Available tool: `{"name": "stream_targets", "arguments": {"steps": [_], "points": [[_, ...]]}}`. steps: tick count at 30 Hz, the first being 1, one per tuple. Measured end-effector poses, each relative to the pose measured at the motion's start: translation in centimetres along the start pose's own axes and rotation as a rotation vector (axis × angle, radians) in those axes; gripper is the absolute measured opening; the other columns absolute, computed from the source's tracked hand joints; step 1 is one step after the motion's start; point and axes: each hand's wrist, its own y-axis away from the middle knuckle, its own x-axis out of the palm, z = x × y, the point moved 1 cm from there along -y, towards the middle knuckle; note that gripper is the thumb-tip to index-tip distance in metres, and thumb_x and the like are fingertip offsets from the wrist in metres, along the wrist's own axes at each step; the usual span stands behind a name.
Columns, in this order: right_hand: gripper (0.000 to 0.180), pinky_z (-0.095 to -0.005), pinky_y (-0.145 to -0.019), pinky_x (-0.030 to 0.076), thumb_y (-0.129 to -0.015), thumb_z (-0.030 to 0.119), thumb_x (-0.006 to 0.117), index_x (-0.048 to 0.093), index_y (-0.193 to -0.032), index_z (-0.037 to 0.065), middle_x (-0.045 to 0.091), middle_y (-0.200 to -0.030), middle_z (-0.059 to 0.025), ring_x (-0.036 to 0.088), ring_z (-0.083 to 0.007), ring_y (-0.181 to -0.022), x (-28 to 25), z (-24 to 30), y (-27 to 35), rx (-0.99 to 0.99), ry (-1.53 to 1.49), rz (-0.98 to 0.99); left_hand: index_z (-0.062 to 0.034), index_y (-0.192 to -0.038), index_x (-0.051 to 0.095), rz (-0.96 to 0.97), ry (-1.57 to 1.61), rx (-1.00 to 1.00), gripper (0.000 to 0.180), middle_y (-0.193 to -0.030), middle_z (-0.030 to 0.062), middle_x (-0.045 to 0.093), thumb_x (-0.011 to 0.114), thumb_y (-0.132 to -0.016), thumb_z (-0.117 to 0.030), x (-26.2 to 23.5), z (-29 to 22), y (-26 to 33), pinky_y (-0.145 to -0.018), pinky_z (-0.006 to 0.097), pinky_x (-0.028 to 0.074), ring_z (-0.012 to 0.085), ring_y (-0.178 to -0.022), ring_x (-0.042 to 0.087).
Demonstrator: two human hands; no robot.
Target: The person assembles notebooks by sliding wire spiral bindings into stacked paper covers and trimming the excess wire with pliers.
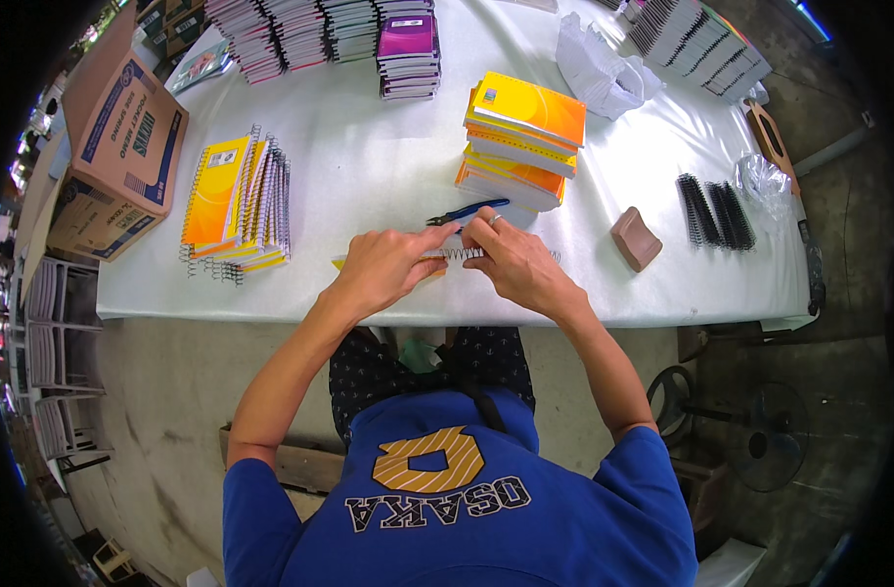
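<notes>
Near the front edge of the table, my left hand (393,264) is closed on a small notebook, mostly hidden beneath it; only a bit of its yellow cover (338,263) shows. A thin metal spiral wire (457,254) runs along the notebook's edge between my hands, and its free end reaches out past my right fingers. My right hand (515,262), with a ring on one finger, pinches this wire. Just beyond my fingertips lies a pair of blue-handled pliers (471,211). How far the wire passes through the holes is too small to tell.
Yellow-orange notebooks with spirals (220,196) are stacked at left beside a cardboard box (124,147). Unbound yellow books (530,110) are piled beyond my hands. A brown block (636,240), black coils (716,213) and a plastic bag (603,73) lie rightward. Purple notebooks (408,39) stand at the back.
</notes>
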Motion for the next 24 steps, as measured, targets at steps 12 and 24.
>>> {"name": "stream_targets", "arguments": {"steps": [12, 24], "points": [[0.01, -0.043, -0.071, 0.048, -0.083, 0.006, 0.063, 0.059, -0.091, 0.004, 0.059, -0.088, -0.0096, 0.06, -0.0317, -0.088, 0.3, 2.4, 0.4, -0.266, 0.338, -0.395, -0.0298, -0.131, 0.056, -0.007, -0.036, -0.006, 0.045, -0.085, 0.0055, 0.072, 0.064, -0.088, -0.041, 0.8, 0.8, 0.2, -0.065, 0.042, 0.053, 0.0313, -0.07, 0.066], [0.042, -0.051, -0.101, 0.041, -0.091, 0.028, 0.058, 0.06, -0.115, -0.007, 0.057, -0.124, -0.0265, 0.053, -0.04, -0.119, 29.0, -4.3, 6.7, -0.482, 0.484, 0.324, -0.0335, -0.129, 0.06, -0.084, -0.043, 0.052, 0.042, -0.081, 0.0046, 0.072, 0.063, -0.088, -0.043, 1.6, 1.4, -0.6, -0.066, 0.041, 0.053, 0.0274, -0.07, 0.067]]}}
